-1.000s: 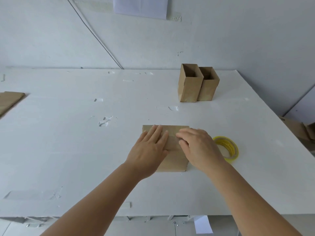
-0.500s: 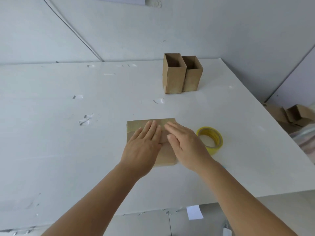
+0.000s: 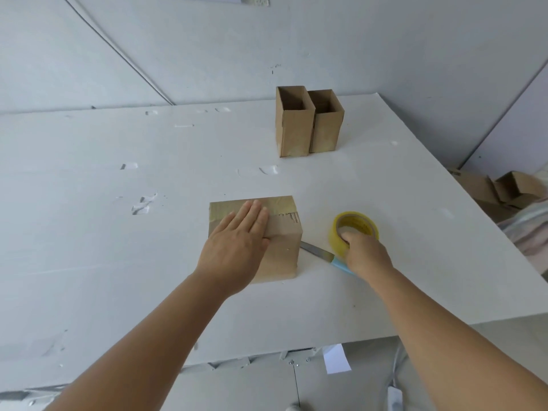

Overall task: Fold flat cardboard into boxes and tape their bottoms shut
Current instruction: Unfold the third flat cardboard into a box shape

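On the white table (image 3: 89, 262), near its front edge, the left hand (image 3: 237, 247) presses flat, straight fingers on the upturned box (image 3: 281, 247), while the right hand (image 3: 363, 253) curls round the tape roll (image 3: 354, 229) just beside it. Judged step: taping the bottom; next, draw tape across the seam. A knife (image 3: 317, 251) lies between box and roll; two finished boxes (image 3: 308, 123) stand well apart, leaving open room.

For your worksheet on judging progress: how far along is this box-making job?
Done: two open boxes stand upright at the table's far side. In hand: the left hand presses flat on a taped box; the right hand grips the tape roll, beside a knife. Left: whether more taping remains is unclear.
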Tool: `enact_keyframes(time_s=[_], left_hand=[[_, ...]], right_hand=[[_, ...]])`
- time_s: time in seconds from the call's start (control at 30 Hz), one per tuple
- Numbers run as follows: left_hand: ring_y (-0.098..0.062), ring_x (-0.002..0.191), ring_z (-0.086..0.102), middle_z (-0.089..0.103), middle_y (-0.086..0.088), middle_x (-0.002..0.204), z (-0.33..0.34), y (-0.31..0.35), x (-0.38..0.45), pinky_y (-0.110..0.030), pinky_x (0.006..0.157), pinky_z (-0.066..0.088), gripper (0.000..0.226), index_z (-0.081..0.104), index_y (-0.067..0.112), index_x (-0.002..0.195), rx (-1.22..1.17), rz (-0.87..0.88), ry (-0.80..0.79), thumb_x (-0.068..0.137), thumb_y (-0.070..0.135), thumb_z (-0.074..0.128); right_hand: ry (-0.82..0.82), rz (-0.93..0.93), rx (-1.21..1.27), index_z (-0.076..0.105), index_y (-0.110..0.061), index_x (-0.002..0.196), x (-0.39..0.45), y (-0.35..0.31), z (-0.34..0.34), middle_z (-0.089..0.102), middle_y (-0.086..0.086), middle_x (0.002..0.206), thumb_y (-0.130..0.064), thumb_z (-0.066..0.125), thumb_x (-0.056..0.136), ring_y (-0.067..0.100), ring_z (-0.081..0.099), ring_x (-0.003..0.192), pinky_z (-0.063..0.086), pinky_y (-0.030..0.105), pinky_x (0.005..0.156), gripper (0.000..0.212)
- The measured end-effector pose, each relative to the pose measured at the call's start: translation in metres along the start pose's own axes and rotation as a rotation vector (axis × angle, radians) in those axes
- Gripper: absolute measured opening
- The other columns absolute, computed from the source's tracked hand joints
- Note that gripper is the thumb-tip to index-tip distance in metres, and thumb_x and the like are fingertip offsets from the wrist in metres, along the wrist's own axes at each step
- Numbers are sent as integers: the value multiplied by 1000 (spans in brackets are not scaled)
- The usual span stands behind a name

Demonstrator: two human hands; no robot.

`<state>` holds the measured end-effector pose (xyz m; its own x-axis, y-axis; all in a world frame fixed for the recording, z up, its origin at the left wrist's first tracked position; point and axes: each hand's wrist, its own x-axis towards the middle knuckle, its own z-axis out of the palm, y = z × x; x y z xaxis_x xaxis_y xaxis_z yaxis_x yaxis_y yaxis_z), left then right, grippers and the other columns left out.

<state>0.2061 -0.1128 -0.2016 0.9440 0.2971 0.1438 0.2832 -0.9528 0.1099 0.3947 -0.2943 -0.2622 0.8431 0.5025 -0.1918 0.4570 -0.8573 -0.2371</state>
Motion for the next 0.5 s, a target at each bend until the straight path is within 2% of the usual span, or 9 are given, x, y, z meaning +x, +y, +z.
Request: enact_keyframes(time_s=[0.1,0.17,0.23,0.3,0.37,0.43,0.5], left_hand=[[-1,138,-17,-5,5,159,1,0,-4,-23,113,-10,57,3,18,153,-7,3,5,102,39,18],[-1,137,-18,-6,6,159,2,0,-5,-22,113,-11,57,3,19,153,-14,0,12,102,40,18],[-3,141,-14,-2,5,160,1,1,-6,-21,112,-11,58,6,18,153,-27,5,25,101,40,20],[-8,146,-4,6,3,161,-1,1,-6,-21,111,-7,58,13,17,153,-50,10,44,101,40,24],[-11,147,6,14,3,160,-3,3,-6,-20,111,0,56,22,16,151,-106,3,68,100,38,28],[-14,145,19,25,4,157,-7,4,-4,-21,110,12,49,35,15,147,-184,-12,101,100,33,33],[-17,136,35,35,5,151,-12,4,-2,-23,104,24,43,45,14,141,-280,-42,135,99,25,40]], right_hand=[[92,27,144,59,-25,120,3,3,-5,65,10,110,-8,47,88,36,58,100,42,31,73,39],[197,35,296,64,-18,111,1,3,-15,67,9,97,-12,51,88,37,59,96,41,30,69,27],[268,26,503,67,-15,104,-2,-2,-30,70,5,94,-14,56,86,29,63,95,47,32,74,21],[294,2,771,68,-17,111,-10,-14,-47,72,-3,102,-12,59,84,12,66,94,50,28,80,28],[298,-77,996,67,-23,112,-21,-31,-64,70,-20,94,-11,61,84,-5,66,87,48,12,73,31],[287,-173,1115,66,-28,106,-31,-52,-77,69,-26,87,-9,61,84,-9,65,84,45,5,65,30],[266,-248,1189,66,-26,108,-41,-73,-86,70,-22,92,-7,61,85,-7,66,86,46,5,67,31]])
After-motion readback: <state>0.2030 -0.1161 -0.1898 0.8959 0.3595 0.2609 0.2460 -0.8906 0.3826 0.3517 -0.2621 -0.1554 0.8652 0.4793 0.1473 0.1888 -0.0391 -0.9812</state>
